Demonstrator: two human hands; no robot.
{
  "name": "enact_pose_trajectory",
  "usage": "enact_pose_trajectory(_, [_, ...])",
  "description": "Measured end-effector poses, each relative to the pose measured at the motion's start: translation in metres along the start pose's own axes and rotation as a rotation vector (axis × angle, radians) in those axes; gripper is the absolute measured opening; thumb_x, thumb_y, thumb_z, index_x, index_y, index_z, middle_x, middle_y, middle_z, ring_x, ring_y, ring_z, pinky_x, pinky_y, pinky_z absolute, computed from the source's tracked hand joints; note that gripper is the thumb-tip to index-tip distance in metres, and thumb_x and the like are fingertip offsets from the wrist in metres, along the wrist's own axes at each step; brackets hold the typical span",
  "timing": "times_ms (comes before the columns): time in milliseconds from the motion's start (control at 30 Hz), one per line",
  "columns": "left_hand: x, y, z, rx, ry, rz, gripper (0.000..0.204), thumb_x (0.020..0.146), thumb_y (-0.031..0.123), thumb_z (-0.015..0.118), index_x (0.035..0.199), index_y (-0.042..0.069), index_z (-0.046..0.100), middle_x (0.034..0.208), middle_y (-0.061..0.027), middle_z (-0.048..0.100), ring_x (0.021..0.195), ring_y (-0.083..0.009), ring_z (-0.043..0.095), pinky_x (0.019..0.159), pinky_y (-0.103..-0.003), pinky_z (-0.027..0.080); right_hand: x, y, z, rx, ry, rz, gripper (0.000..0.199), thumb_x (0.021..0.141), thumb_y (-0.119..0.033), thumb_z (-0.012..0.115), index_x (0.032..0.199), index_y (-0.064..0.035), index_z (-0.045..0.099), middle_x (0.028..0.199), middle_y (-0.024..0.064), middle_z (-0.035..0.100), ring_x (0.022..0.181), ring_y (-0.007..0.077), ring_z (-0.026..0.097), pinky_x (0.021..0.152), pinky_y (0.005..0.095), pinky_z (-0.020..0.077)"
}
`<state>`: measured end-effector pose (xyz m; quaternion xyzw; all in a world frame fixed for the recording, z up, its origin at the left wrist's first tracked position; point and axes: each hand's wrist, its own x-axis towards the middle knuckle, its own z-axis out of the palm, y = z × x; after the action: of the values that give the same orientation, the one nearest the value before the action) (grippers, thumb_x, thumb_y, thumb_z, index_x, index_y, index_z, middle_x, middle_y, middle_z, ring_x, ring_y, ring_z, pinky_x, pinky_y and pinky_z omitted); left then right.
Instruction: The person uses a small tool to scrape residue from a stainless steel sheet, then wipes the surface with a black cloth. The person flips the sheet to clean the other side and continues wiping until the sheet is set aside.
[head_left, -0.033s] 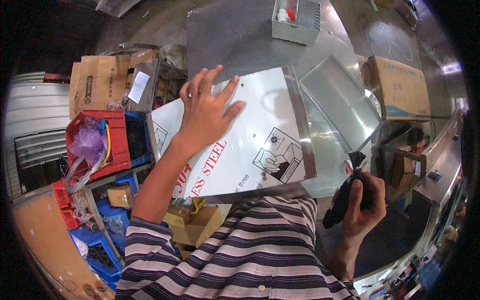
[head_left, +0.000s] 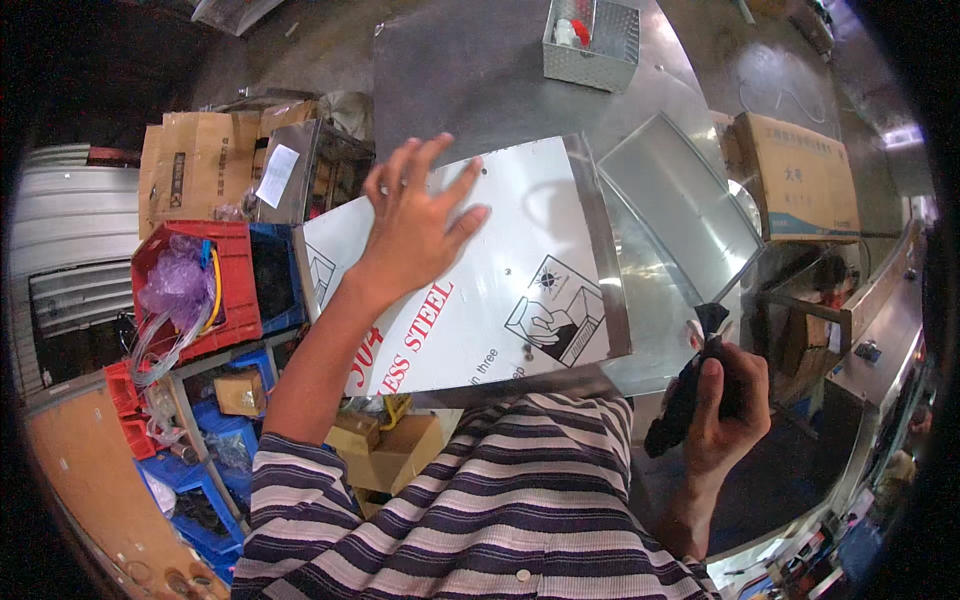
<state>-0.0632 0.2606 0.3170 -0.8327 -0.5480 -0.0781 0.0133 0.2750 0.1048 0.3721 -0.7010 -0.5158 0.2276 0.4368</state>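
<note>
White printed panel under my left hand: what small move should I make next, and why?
Perhaps bring your right hand in over the white printed panel: it grips a dark bundle off to the right, while your left hand, spread across the far edge, looks placed to steady it.

Panel (head_left: 530,220): glossy, smooth, film-like face, dull metal edge. Bench (head_left: 450,80): smooth metal, soft sheen. Small box (head_left: 590,72): dimpled metal. Dark bundle (head_left: 672,410): matt, cloth-like. Red bin (head_left: 232,290): plastic. Carton (head_left: 812,190): matt cardboard. Shirt (head_left: 480,500): ribbed cloth.
</note>
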Motion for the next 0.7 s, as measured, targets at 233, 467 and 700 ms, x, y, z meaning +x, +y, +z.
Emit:
enact_pose_trajectory(233, [-0.016, -0.015, -0.017, -0.273, 0.195, -0.084, 0.034, 0.102, 0.037, 0.062, 0.12, 0.011, 0.074, 0.143, -0.0152, 0.052, 0.14, -0.0346, 0.042, 0.117, -0.05, 0.028, 0.001, -0.008, -0.001, -0.081, 0.015, -0.074, 0.019, 0.093, -0.004, 0.073, 0.109, 0.0055, 0.071, 0.098, 0.0144, 0.067, 0.092, 0.0243, 0.066, 0.088, 0.0332, 0.0516])
enact_pose_trajectory(467, [-0.078, 0.028, -0.02, -0.495, 0.338, -0.367, 0.019, 0.094, 0.019, 0.075, 0.097, 0.002, 0.068, 0.114, -0.0146, 0.065, 0.122, -0.0335, 0.059, 0.106, -0.046, 0.044, -0.002, -0.014, 0.014, -0.124, -0.038, -0.06, 0.024, 0.089, -0.002, 0.077, 0.112, 0.0021, 0.074, 0.101, 0.0148, 0.069, 0.095, 0.0247, 0.068, 0.088, 0.0342, 0.0526])
enact_pose_trajectory(700, [-0.126, 0.083, -0.016, -0.561, 0.305, -0.373, 0.03, 0.091, 0.028, 0.077, 0.114, 0.008, 0.074, 0.124, -0.0099, 0.063, 0.123, -0.0317, 0.057, 0.103, -0.047, 0.04, 0.003, -0.041, 0.045, -0.223, -0.192, -0.247, 0.03, 0.084, -0.007, 0.083, 0.114, -0.0052, 0.078, 0.09, 0.0111, 0.067, 0.076, 0.0205, 0.067, 0.069, 0.0324, 0.0533])
